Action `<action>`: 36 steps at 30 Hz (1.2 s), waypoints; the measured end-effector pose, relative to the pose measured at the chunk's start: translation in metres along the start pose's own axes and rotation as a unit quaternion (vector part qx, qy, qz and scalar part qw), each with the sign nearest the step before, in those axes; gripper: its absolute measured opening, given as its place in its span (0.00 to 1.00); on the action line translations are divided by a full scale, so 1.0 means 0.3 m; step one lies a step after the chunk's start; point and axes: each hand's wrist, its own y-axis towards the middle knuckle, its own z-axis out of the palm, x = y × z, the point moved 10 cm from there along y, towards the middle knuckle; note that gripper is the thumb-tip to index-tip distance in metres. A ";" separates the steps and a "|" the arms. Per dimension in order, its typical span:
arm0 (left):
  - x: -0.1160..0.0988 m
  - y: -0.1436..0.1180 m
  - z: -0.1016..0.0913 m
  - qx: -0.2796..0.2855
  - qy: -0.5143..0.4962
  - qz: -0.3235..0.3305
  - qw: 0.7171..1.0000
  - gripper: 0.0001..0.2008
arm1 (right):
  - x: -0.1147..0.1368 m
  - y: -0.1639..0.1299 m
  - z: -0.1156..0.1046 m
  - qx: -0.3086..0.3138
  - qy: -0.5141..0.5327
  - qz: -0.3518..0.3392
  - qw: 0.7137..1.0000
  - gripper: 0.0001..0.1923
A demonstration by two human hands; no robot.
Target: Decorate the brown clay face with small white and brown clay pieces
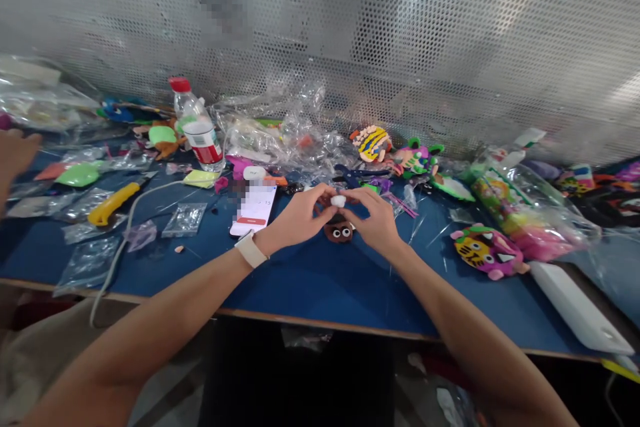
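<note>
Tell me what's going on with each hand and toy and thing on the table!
left hand: pinching the white clay bit
right hand: pinching it too
white clay bit: held between both hands
brown figure: flat on the table, under the hands
water bottle: upright, capped
phone: lying flat, screen lit
yellow knife: lying flat

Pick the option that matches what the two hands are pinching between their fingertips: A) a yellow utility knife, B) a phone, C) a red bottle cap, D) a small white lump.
D: the left hand and right hand meet at a small white lump, held just above a brown figure with eyes on the blue table.
</note>
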 end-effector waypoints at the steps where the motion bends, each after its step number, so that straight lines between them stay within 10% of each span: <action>1: 0.000 -0.001 0.000 -0.015 -0.034 -0.006 0.999 0.09 | 0.008 -0.002 -0.008 -0.008 -0.009 -0.015 1.000 0.11; 12: 0.043 0.012 0.044 -0.012 -0.104 -0.027 0.994 0.19 | 0.102 -0.031 -0.020 -0.037 -0.075 -0.145 0.986 0.08; 18: -0.027 0.020 -0.004 -0.046 0.058 0.042 0.996 0.13 | 0.109 -0.006 -0.029 -0.017 -0.198 -0.166 0.966 0.07; 25: 0.040 0.026 -0.122 -0.034 0.365 0.006 0.931 0.11 | -0.232 -0.015 -0.309 -0.265 -0.052 0.095 0.958 0.16; 29: 0.113 0.012 -0.069 0.085 0.423 -0.018 0.902 0.12 | -0.342 -0.017 -0.249 -0.207 0.044 0.151 0.966 0.20; 36: 0.101 -0.033 0.047 0.112 0.490 0.023 0.864 0.14 | -0.201 -0.005 -0.080 -0.080 0.071 0.131 0.986 0.16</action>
